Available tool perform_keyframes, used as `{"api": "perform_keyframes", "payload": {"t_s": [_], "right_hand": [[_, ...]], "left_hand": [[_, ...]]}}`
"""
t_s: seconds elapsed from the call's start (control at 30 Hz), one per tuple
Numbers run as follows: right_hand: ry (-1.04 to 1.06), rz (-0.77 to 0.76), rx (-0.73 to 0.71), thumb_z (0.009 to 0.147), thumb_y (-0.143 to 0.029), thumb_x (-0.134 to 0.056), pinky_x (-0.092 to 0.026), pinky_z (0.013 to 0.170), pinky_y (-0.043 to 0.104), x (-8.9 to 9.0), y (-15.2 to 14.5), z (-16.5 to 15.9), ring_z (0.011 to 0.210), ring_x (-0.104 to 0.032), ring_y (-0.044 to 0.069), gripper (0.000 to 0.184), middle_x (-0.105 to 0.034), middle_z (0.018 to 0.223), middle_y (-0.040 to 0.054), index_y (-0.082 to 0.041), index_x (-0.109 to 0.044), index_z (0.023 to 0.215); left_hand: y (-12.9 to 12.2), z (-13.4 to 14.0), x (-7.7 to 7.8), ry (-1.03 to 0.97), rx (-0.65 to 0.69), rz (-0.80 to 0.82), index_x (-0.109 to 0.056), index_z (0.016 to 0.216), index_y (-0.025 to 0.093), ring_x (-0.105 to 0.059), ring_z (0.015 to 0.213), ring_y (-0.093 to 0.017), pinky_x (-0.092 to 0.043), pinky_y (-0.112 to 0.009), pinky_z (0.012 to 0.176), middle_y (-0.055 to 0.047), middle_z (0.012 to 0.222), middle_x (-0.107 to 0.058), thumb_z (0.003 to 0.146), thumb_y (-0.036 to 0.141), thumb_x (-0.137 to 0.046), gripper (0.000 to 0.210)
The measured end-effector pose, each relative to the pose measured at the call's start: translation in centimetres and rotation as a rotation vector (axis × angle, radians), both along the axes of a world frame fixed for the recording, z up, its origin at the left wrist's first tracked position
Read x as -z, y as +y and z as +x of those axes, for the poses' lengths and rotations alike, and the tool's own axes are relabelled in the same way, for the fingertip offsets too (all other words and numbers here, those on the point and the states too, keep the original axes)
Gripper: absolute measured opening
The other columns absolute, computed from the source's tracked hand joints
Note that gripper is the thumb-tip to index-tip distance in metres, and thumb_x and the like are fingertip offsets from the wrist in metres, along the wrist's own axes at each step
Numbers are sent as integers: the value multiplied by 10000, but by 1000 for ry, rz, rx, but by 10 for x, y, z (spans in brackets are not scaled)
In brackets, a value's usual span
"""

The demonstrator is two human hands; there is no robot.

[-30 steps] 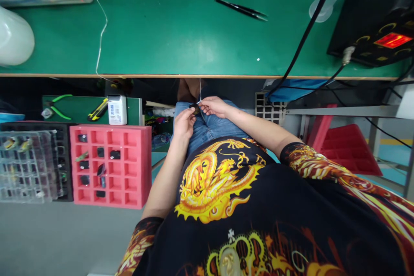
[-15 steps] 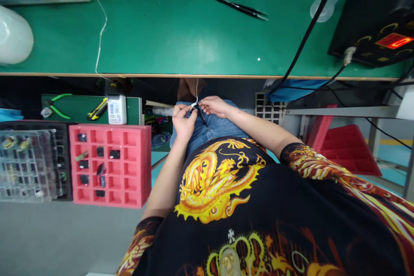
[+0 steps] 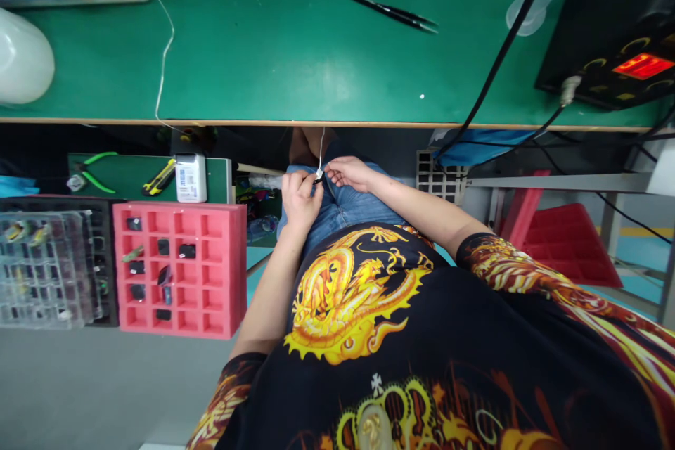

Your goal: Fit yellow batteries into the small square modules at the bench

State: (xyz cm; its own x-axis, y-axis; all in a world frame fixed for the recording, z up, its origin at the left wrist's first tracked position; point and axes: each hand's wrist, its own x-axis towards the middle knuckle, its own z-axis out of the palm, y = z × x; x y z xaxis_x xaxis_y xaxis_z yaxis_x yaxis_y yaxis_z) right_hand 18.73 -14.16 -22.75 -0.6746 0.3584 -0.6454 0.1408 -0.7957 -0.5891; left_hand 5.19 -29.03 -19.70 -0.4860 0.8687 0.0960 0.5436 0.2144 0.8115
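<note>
Left hand: fingers pinching small black part, at its two o'clock / white cord now straighter, running toward twelve; seems easier to handle / right hand: fingers narrow, near three, grip unclear

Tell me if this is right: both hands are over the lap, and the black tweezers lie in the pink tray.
Wrong place: the head view shows the black tweezers lying on the green bench. The left hand and right hand are indeed over the lap.

There are two hands, one knife and one tweezers
</note>
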Motion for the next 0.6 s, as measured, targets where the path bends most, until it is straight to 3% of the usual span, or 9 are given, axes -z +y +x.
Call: {"api": "perform_keyframes", "payload": {"t_s": [0.07,0.13,0.2,0.3,0.43,0.6], "right_hand": [[6,-2,0,1048,-168,-690,-490,504,166,1,0,0,562,-606,76,157,-698,720,13,-126,-729,902],[7,-3,-4,1040,-183,-712,-489,504,167,2,0,0,557,-604,76,152,-693,713,8,-130,-726,897],[3,-5,-9,1031,-193,-729,-485,500,168,1,1,0,556,-604,77,155,-690,707,6,-131,-723,890],[-10,-6,-9,1037,-188,-717,-486,502,169,0,1,0,559,-604,78,165,-691,706,6,-129,-720,883],[-9,-3,-9,1039,-195,-720,-489,501,171,1,1,0,561,-603,79,166,-692,710,10,-129,-726,887],[1,8,-6,1051,-170,-681,-494,503,171,5,1,0,571,-612,80,170,-694,726,16,-123,-736,898]], "left_hand": [[2,2,1,-24,-26,29,-867,979,269,-566,1118,-357,-403,-490,1111,-122,1049,-672,756,167,-898,247],[7,3,3,-142,-147,88,-869,937,257,-602,1027,-296,-460,-430,1029,-91,999,-671,757,183,-915,200],[14,2,7,-374,-343,129,-851,865,226,-614,877,-219,-495,-351,869,-58,932,-671,740,212,-937,152],[21,-4,13,-787,-576,61,-778,746,176,-556,679,-138,-432,-273,651,-21,771,-651,671,234,-969,213],[22,-11,17,-1122,-662,-14,-731,738,163,-558,630,-106,-419,-228,579,-4,701,-648,636,188,-968,259],[23,-9,17,-1233,-692,-28,-732,766,167,-574,628,-93,-439,-211,574,-10,723,-683,640,154,-963,264]]}}
